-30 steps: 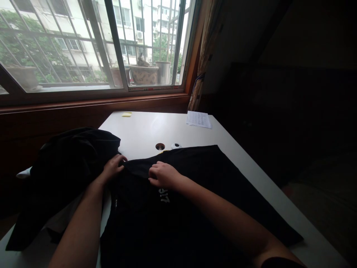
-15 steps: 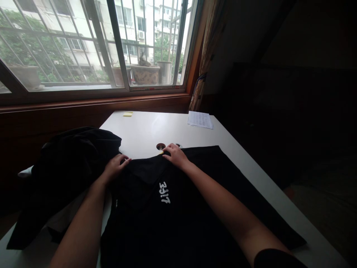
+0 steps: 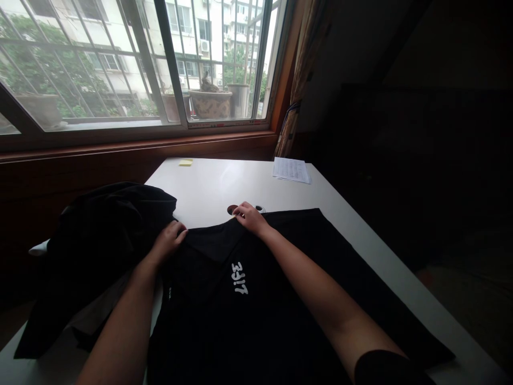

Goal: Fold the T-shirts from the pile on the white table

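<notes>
A black T-shirt with white lettering lies spread across the white table, its neck opening toward the left. My left hand is closed at the shirt's far left corner, thumb and fingers pressed together on the fabric. Farther right along the same far edge, my right hand pinches the cloth between thumb and fingertips. A small yellowish bit shows at those fingertips; I cannot make out what it is. Both forearms reach over the shirt from the near side.
A heap of dark clothing sits at the table's left side, against my left forearm. Toward the back of the white table are yellow sticky notes and printed papers. Round holes in the tabletop are beside my right hand. A barred window stands behind.
My left thumb has closed down onto the shirt's corner. The right fingers have drawn tighter on the edge. The whole view has shifted slightly; the shirt lies nearly the same.
</notes>
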Available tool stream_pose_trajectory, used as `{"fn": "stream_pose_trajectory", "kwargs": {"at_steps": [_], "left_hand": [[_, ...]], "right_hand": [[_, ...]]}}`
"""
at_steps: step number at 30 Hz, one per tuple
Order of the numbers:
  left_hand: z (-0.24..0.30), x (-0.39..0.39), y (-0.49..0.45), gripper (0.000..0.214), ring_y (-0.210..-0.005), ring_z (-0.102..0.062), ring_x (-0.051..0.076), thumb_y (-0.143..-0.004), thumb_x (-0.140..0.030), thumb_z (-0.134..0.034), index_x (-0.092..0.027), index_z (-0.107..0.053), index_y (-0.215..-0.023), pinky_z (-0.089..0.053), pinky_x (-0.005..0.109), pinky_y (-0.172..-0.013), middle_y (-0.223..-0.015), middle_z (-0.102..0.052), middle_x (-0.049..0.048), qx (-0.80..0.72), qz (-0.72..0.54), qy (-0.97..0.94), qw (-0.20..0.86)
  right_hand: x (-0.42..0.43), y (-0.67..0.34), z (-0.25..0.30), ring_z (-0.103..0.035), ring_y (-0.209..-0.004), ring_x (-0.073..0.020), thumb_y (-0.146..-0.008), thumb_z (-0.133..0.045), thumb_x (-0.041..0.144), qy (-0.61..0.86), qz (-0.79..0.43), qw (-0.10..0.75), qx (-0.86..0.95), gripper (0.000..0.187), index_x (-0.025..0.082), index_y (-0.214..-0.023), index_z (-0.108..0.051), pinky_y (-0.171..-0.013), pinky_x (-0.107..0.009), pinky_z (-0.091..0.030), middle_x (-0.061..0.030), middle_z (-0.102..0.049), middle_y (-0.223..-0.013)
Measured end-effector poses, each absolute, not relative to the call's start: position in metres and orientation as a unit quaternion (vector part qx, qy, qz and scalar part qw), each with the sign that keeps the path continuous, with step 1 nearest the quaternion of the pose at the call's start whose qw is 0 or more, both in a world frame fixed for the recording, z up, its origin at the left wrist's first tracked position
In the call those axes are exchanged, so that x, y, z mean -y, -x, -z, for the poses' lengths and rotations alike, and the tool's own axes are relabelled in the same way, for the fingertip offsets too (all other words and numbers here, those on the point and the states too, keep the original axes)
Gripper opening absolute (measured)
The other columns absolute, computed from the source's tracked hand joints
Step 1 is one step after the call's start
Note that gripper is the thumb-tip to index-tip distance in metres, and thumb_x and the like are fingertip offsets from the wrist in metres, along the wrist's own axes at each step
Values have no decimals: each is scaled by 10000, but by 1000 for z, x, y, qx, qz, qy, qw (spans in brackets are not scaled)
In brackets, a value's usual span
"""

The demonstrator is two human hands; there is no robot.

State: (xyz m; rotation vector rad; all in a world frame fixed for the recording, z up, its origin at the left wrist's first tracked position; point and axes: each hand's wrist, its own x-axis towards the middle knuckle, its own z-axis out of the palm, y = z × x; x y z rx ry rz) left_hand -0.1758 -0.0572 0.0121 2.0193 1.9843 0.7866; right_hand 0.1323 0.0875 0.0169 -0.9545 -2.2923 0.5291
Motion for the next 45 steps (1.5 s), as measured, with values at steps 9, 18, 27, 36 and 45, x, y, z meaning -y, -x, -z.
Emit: {"fn": "stream_pose_trajectory", "kwargs": {"at_steps": [9, 18, 27, 36, 45], "left_hand": [[-8, 57, 178, 258, -918, -616, 236, -932, -411, -473, -216, -634, -882, -491, 356, -857, -940, -616, 66, -671, -257, -689, 99], [-1, 50, 172, 132, -858, -585, 234, -908, -284, -465, -234, -488, -789, -481, 356, -842, -887, -557, 72, -720, -229, -655, 13], [-7, 55, 163, 80, -821, -566, 217, -893, -223, -487, -214, -522, -823, -478, 343, -774, -929, -549, 72, -741, -169, -650, -9], [-29, 60, 128, 326, -1274, -522, 304, -994, -318, -473, -236, -643, -1260, -400, 461, -1109, -1287, -654, 96, -617, -186, -762, -66], [-2, 53, 81, 598, -1572, -178, 287, -1067, -484, -306, -240, -296, -1614, -155, 568, -1252, -1679, -276, 52, -617, -69, -784, 3]], "right_hand": [[-94, -134, -16, -675, -823, -134, -761, -709, 54, 322, -360, 296, 824, 416, 213, -1145, -713, -826, -309, -581, -43, -664, -1114], [-79, -115, 1, -625, -1029, -204, -878, -601, 83, 397, -239, 345, 816, 235, 219, -1038, -707, -995, -368, -499, -61, -634, -1061], [-76, -116, 3, -600, -955, -200, -892, -668, 202, 412, -196, 347, 820, 146, 215, -1037, -679, -918, -342, -505, -56, -606, -1045], [-78, -114, 6, -583, -937, -221, -867, -655, 149, 400, -193, 339, 830, 258, 225, -1113, -669, -945, -381, -474, -44, -660, -960], [-75, -111, 5, -581, -1001, -236, -929, -588, 140, 426, -160, 346, 821, 224, 243, -1118, -649, -980, -395, -467, -67, -652, -1025]]}}
